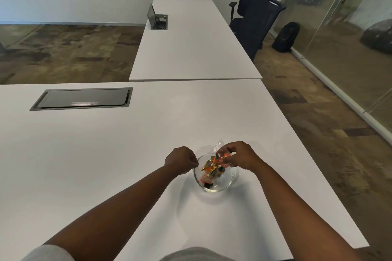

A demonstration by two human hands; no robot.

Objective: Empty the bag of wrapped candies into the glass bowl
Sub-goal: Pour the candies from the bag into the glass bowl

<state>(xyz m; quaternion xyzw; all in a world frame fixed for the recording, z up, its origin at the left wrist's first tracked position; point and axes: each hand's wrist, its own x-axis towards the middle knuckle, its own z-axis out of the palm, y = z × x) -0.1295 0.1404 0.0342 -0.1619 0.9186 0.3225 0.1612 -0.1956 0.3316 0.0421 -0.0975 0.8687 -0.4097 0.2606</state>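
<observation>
Both hands hold the clear bag [217, 150] over the glass bowl [213, 176] on the white counter [127, 154] — left hand [181, 160] pinching its left edge, right hand [238, 154] clamped on its far side. Wrapped candies [211, 168] — gold, orange, dark — spill into the bowl.

Bright even light, soft shadows, wide-angle edge distortion

The surface [106, 154] is showing plain white. The candies [212, 168] are glinting gold, orange and black inside the clear bowl [224, 186]. The chairs [254, 12] are showing black, the floor [63, 53] mottled brown patches.
</observation>
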